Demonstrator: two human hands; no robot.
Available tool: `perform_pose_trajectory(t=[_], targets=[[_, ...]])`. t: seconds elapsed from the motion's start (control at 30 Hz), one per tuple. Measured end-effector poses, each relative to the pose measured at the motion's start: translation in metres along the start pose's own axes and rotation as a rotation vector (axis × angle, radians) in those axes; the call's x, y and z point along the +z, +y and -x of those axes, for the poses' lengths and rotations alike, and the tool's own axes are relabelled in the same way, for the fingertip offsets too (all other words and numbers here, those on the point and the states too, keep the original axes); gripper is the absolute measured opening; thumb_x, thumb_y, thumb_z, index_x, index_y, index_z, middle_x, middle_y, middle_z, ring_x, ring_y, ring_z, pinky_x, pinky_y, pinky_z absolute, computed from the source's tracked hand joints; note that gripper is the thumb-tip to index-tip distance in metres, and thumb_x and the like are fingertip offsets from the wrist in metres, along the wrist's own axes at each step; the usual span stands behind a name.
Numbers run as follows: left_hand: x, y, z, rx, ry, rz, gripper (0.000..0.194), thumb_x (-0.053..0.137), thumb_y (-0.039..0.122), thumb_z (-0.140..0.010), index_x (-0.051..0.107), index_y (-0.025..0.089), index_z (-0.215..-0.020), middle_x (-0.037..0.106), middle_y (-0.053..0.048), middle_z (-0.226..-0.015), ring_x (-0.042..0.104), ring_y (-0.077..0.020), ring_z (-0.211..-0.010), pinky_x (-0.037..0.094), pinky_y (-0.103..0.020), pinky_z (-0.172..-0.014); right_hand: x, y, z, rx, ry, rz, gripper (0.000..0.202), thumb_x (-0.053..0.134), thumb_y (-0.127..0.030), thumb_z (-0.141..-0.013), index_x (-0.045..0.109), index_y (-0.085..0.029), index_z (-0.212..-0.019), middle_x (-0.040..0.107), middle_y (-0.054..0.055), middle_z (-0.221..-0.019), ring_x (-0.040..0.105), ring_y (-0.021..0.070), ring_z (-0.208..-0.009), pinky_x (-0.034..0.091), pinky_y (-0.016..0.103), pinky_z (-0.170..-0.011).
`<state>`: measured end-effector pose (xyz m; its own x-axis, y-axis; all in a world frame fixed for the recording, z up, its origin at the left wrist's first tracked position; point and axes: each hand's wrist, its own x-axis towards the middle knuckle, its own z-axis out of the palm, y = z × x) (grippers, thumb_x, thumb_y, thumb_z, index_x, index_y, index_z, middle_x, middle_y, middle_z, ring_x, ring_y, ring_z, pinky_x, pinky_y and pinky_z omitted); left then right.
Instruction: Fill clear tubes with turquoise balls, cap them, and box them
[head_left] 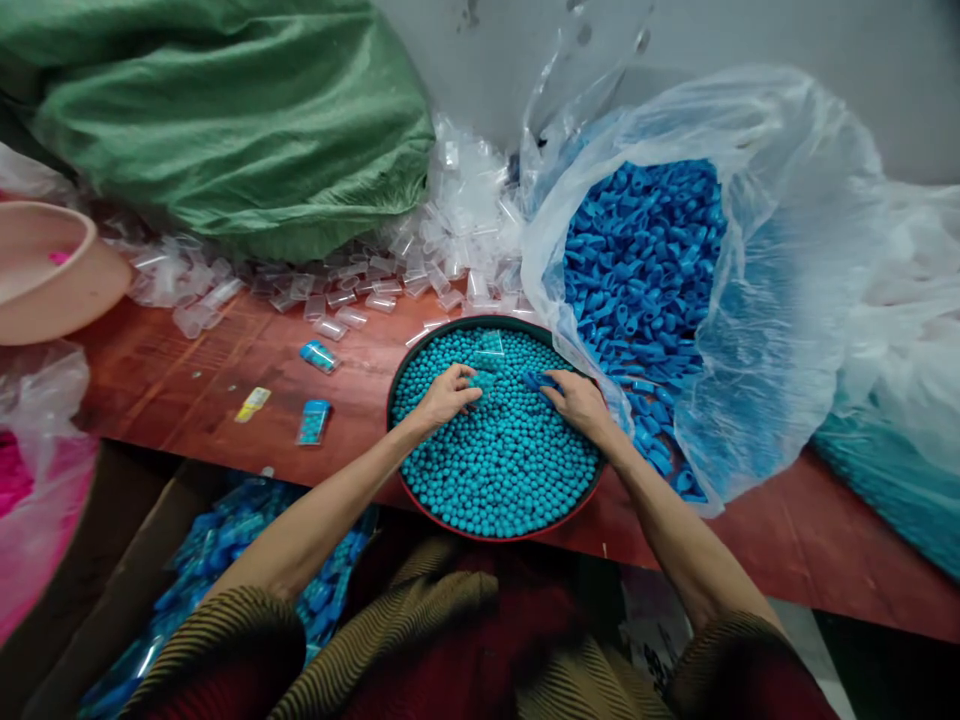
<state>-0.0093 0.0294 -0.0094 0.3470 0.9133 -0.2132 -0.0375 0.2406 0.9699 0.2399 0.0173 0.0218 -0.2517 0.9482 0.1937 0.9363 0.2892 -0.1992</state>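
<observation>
A round dark-rimmed basin (391,400) full of small turquoise beads (495,470) sits at the table's front edge. Over the beads, my left hand (448,396) has its thumb and fingers curled around a clear plastic tube (482,382), which is hard to make out against the turquoise. My right hand (577,402) pinches a blue plastic cap (535,381) at the basin's right side, a short way from the tube. Another clear piece (491,345) lies on the beads just behind my left hand.
An open plastic bag (772,260) spills blue caps (645,260) on the right. Clear tubes (352,317) lie scattered below a green sack (247,130). Two bead-filled, blue-capped tubes (313,423) rest left of the basin, near a pink tub (56,290). Filled tubes (225,540) lie in a box below.
</observation>
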Motion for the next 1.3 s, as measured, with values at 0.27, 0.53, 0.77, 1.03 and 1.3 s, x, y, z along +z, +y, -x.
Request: perform_pose_trajectory(t=[0.27,0.53,0.77,1.03,1.3], targets=[[0.006,0.002,0.015,-0.088,-0.148,0.240,0.039,0.067,0.032,-0.069,0.044,0.017,-0.097,0.060,0.001,-0.076,0.060,-0.0105,-0.055,0.042,-0.017,-0.042,0.002,-0.023,0.003,-0.031,-0.020,0.068,0.037,0.045,-0.025,-0.088,0.057,-0.016,-0.121,0.068,0.012,-0.112,0.064,0.0240,-0.099,0.051,0.036,-0.085],[0.013,0.001,0.024,0.024,-0.159,0.053,0.028,0.061,0.029,-0.073,0.047,0.017,-0.094,0.048,0.006,-0.071,0.051,-0.0055,-0.050,0.043,-0.016,-0.042,-0.012,-0.068,0.003,-0.130,-0.166,-0.126,0.040,0.042,-0.026,-0.091,0.053,-0.019,-0.129,0.066,0.008,-0.117,0.064,0.0204,-0.102,0.050,0.031,-0.085],[0.009,0.001,0.029,-0.011,-0.158,-0.023,0.022,0.053,0.026,-0.078,0.047,0.017,-0.097,0.056,0.003,-0.074,0.055,-0.0069,-0.049,0.037,-0.014,-0.038,-0.023,-0.057,0.012,-0.100,-0.236,-0.132,0.026,0.056,-0.023,-0.082,0.065,-0.021,-0.106,0.072,0.006,-0.097,0.067,0.0212,-0.088,0.052,0.032,-0.078],[0.021,0.008,0.037,-0.013,-0.113,0.138,0.048,0.060,0.033,-0.077,0.044,0.018,-0.120,0.055,0.003,-0.076,0.051,-0.0052,-0.046,0.038,-0.017,-0.040,0.007,-0.075,0.027,-0.209,0.129,-0.278,0.037,0.038,-0.015,-0.089,0.061,-0.023,-0.117,0.065,0.006,-0.117,0.061,0.0187,-0.108,0.049,0.036,-0.092],[0.027,0.007,0.043,0.016,-0.166,0.116,0.059,0.058,0.032,-0.079,0.039,0.017,-0.133,0.048,0.005,-0.067,0.046,-0.0043,-0.042,0.033,-0.016,-0.036,0.011,-0.081,0.035,-0.140,0.247,-0.256,0.032,0.039,-0.021,-0.091,0.069,-0.023,-0.103,0.071,0.005,-0.104,0.066,0.0191,-0.094,0.052,0.036,-0.083]])
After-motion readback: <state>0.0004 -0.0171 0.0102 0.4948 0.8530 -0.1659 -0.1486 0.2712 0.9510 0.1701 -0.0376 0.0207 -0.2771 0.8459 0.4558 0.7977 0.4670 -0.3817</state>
